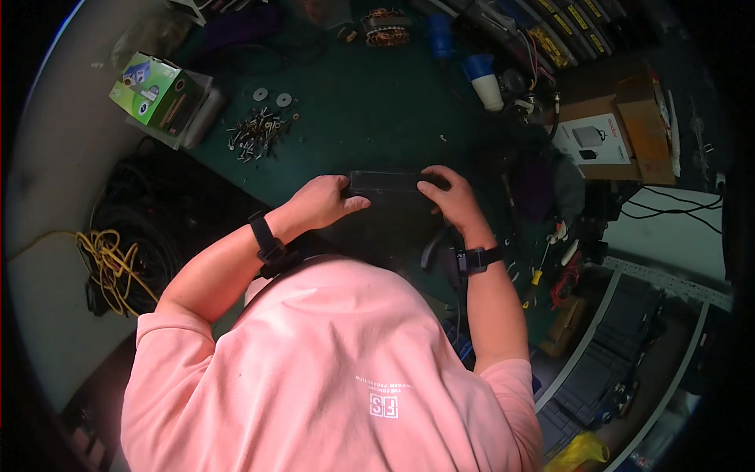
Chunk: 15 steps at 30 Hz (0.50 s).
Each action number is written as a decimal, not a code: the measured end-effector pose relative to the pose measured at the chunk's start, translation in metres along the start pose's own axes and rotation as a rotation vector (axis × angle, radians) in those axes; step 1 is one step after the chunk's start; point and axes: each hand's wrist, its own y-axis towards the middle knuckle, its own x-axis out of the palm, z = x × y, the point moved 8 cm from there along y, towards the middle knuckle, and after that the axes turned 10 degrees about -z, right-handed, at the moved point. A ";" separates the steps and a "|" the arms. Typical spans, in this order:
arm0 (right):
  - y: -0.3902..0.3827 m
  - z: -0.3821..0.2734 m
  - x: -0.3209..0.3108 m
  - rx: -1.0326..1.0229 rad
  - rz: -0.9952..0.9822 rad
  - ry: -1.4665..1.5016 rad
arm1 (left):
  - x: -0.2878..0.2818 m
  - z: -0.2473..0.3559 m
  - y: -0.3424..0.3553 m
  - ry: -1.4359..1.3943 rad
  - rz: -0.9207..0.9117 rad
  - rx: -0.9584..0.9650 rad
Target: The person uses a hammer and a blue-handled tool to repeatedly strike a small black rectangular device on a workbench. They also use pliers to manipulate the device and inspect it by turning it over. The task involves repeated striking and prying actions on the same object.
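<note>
Between my two hands is a dark, box-shaped object (384,182) with a flat, slightly shiny face; its exact kind is hard to make out. My left hand (324,203) grips its left end, thumb on the near side and fingers behind. At the right end, my right hand (452,197) holds it with the thumb and forefinger curled round the corner. Both wrists wear black straps with small devices. Beyond my left hand, a heap of screws (258,135) lies on the green tabletop (354,102), with two round washers (283,100) beside it.
A green box (157,94) stands at the far left, a cardboard carton (609,138) at the right. Copper-wound coils (386,27) and a blue-and-white bottle (483,82) sit at the back. A yellow-handled screwdriver (537,277) lies right; a yellow cord (114,263) hangs left.
</note>
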 end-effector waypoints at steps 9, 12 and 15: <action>0.005 0.004 0.002 0.114 -0.041 0.128 | 0.003 -0.003 -0.001 -0.314 -0.013 0.062; 0.004 0.006 0.003 0.142 -0.035 0.183 | 0.004 -0.004 -0.001 -0.323 -0.010 0.073; 0.005 0.007 0.004 0.171 -0.031 0.217 | 0.005 -0.006 -0.001 -0.327 0.011 0.097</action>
